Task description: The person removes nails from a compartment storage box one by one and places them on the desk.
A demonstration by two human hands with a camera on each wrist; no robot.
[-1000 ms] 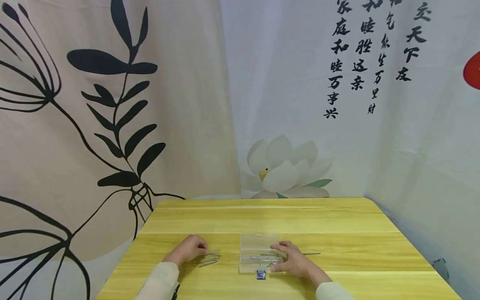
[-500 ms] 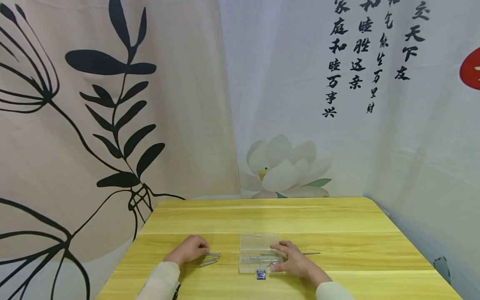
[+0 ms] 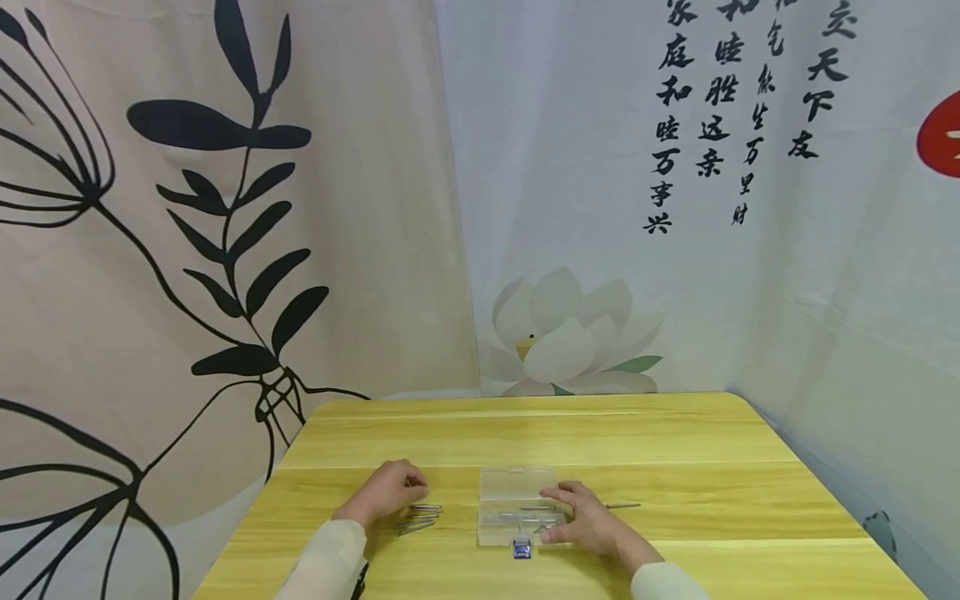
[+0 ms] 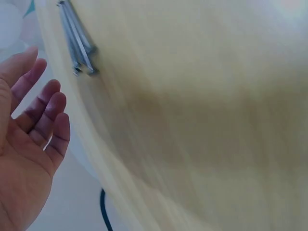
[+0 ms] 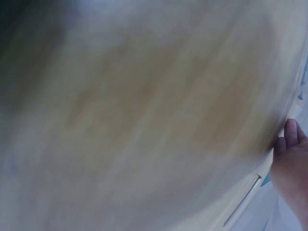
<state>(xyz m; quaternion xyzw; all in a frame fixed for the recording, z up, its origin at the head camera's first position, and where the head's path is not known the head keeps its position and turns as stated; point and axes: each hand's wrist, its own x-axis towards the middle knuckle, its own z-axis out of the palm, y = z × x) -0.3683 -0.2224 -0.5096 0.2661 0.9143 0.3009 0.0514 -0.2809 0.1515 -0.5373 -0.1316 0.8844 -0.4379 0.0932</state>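
Observation:
A clear plastic box (image 3: 487, 533) lies on the table with its lid (image 3: 517, 482) folded back and several slim metal pieces inside. My right hand (image 3: 588, 521) holds the box by its right side, thumb at the front and fingers toward the hinge; in the right wrist view only part of this hand (image 5: 291, 163) shows. To the left of the box lies a small group of long silver nails (image 3: 420, 518), seen closer as nails (image 4: 77, 38) in the left wrist view. Just above and behind them is my left hand (image 3: 390, 490), its fingers loosely bent and holding nothing.
A single nail (image 3: 622, 506) lies on the table to the right of the box, beyond the right hand. A small blue square piece (image 3: 522, 548) is at the box's front edge. The wooden table (image 3: 675, 450) meets a printed curtain (image 3: 390, 208) at the back.
My left hand has risen from the nails and shifted slightly away and to the right, leaving them on the table. My right hand and the box have stayed put.

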